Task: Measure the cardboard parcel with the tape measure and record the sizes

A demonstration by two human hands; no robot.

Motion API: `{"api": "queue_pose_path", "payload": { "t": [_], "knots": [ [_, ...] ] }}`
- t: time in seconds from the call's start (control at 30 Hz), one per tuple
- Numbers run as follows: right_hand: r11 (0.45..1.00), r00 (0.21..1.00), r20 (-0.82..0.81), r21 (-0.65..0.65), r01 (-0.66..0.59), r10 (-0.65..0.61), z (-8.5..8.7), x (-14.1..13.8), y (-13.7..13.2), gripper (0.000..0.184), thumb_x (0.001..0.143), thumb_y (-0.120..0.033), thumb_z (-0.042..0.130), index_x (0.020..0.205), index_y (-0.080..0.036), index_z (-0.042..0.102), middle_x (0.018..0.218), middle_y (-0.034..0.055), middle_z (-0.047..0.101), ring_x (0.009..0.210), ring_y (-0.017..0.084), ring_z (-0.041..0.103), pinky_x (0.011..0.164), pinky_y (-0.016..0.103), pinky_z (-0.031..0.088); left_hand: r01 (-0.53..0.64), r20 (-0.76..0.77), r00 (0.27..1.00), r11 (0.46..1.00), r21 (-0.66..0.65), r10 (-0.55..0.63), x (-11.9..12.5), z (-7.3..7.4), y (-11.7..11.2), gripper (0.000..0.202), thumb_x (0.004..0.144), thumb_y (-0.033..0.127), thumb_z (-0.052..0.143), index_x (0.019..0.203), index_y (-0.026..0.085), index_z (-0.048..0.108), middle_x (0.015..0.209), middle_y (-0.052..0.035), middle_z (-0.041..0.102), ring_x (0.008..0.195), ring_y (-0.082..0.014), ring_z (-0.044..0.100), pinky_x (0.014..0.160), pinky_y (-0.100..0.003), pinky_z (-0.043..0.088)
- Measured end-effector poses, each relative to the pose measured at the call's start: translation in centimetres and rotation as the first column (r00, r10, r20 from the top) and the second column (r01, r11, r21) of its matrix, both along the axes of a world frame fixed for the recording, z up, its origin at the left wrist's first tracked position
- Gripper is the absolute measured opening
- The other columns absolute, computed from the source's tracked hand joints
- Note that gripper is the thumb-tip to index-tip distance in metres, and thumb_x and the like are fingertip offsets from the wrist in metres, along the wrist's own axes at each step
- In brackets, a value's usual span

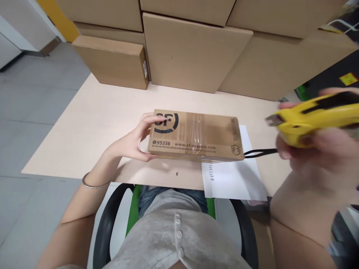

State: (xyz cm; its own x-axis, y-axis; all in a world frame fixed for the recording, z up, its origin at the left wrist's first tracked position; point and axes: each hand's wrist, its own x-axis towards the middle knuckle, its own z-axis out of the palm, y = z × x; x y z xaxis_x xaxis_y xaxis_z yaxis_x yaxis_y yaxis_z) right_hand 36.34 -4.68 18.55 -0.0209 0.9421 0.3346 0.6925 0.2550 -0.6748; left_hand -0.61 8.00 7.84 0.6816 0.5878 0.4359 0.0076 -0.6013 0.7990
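Observation:
A small brown cardboard box (215,129) printed with a black SF logo is held above the table, with clear tape wrapped across its middle. My left hand (143,136) grips its left end, fingers on top and thumb at the near lower edge. Off to the box's right, my right hand (316,149) is wrapped around a yellow utility knife (300,121), whose metal tip points left, apart from the box. This hand is blurred. A black cord loop (260,152) stretches between the box's right corner and my right hand.
White printed paper (230,179) lies partly under the box on the pale table (70,138). Large cardboard boxes (190,52) stand stacked along the back. A flat carton (112,65) stands upright at the back left. Black chair armrests (105,228) flank my body.

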Motion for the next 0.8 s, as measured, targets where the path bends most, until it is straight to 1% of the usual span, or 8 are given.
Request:
{"api": "queue_pose_path", "payload": {
  "t": [0.1, 0.17, 0.23, 0.27, 0.37, 0.47, 0.57, 0.8],
  "knots": [
    [0.981, 0.955, -0.229, 0.104, -0.166, 0.186, 0.0, -2.4, 3.4, 0.045, 0.094, -0.045, 0.072, 0.135, -0.040, 0.055, 0.132, 0.0071, 0.072, 0.107, 0.032, 0.076, 0.063, 0.039, 0.062, 0.054, -0.063, 0.996, 0.998, -0.044, -0.057, -0.5, -0.9, 0.4, 0.111, 0.061, 0.032, 0.098, 0.156, 0.040, 0.043, 0.149, -0.0118, 0.045, 0.145, -0.0394, 0.046, 0.119, -0.054, 0.049],
    [0.850, 0.819, -0.227, 0.164, -0.501, 0.526, -0.2, -5.0, 6.2, 0.041, 0.088, -0.031, 0.081, 0.124, -0.034, 0.062, 0.129, 0.0031, 0.072, 0.110, 0.026, 0.075, 0.085, 0.040, 0.065, 0.081, -0.050, 0.995, 0.995, -0.067, -0.084, -0.7, -1.3, 0.5, 0.110, 0.061, 0.048, 0.098, 0.157, 0.040, 0.044, 0.154, -0.0115, 0.043, 0.152, -0.0415, 0.038, 0.124, -0.057, 0.042],
    [0.709, 0.701, -0.121, 0.197, -0.677, 0.703, -0.4, -7.8, 8.6, 0.033, 0.091, -0.028, 0.077, 0.122, -0.030, 0.063, 0.129, 0.0010, 0.071, 0.112, 0.021, 0.073, 0.094, 0.036, 0.060, 0.090, 0.035, 0.996, 0.988, -0.123, -0.087, -0.5, -1.8, 0.5, 0.092, 0.072, 0.074, 0.082, 0.151, 0.037, 0.053, 0.160, -0.0100, 0.043, 0.158, -0.0421, 0.029, 0.129, -0.058, 0.033],
    [0.672, 0.665, -0.099, 0.156, -0.724, 0.740, -0.6, -9.2, 9.6, 0.032, 0.094, -0.027, 0.073, 0.124, -0.029, 0.062, 0.129, 0.0009, 0.071, 0.113, 0.020, 0.072, 0.095, 0.035, 0.059, 0.085, 0.096, 0.993, 0.981, -0.175, -0.069, -0.4, -2.1, 0.4, 0.081, 0.082, 0.083, 0.066, 0.147, 0.035, 0.058, 0.160, -0.0087, 0.046, 0.158, -0.0407, 0.030, 0.130, -0.057, 0.032],
    [0.620, 0.620, -0.025, -0.002, -0.785, 0.784, -0.7, -12.3, 11.1, 0.031, 0.096, -0.023, 0.067, 0.126, -0.027, 0.060, 0.129, 0.0010, 0.072, 0.112, 0.019, 0.070, 0.096, 0.034, 0.055, 0.038, 0.239, 0.970, 0.929, -0.368, 0.054, 0.2, -3.4, 0.3, 0.064, 0.101, 0.076, 0.036, 0.133, 0.031, 0.068, 0.141, -0.0054, 0.067, 0.142, -0.0345, 0.055, 0.122, -0.053, 0.043],
    [0.633, 0.634, 0.024, -0.087, -0.769, 0.773, -0.6, -13.3, 11.2, 0.031, 0.095, -0.022, 0.066, 0.125, -0.027, 0.058, 0.124, 0.0004, 0.075, 0.105, 0.018, 0.071, 0.089, 0.031, 0.053, 0.009, 0.269, 0.955, 0.899, -0.439, 0.122, 0.7, -4.4, 0.5, 0.049, 0.100, 0.066, 0.051, 0.125, 0.027, 0.071, 0.124, -0.0039, 0.075, 0.129, -0.0335, 0.063, 0.115, -0.051, 0.049],
    [0.700, 0.695, 0.088, -0.129, -0.703, 0.714, -0.4, -12.3, 10.6, 0.030, 0.095, -0.024, 0.066, 0.124, -0.028, 0.059, 0.118, -0.0005, 0.076, 0.096, 0.018, 0.073, 0.083, 0.030, 0.053, 0.011, 0.267, 0.958, 0.922, -0.388, 0.101, 1.1, -4.3, 0.7, 0.043, 0.097, 0.059, 0.063, 0.125, 0.027, 0.070, 0.134, -0.0041, 0.069, 0.136, -0.0333, 0.056, 0.119, -0.049, 0.043],
    [0.877, 0.858, 0.182, -0.140, -0.460, 0.480, -0.8, -3.0, 7.8, 0.050, 0.089, -0.043, 0.078, 0.132, -0.030, 0.056, 0.127, 0.0070, 0.071, 0.099, 0.025, 0.073, 0.078, 0.036, 0.059, -0.007, 0.230, 0.967, 0.919, -0.394, 0.106, 1.2, -2.7, 0.0, 0.031, 0.097, 0.046, 0.068, 0.124, 0.034, 0.074, 0.139, -0.0054, 0.062, 0.139, -0.0304, 0.053, 0.119, -0.048, 0.039]
  ]
}}
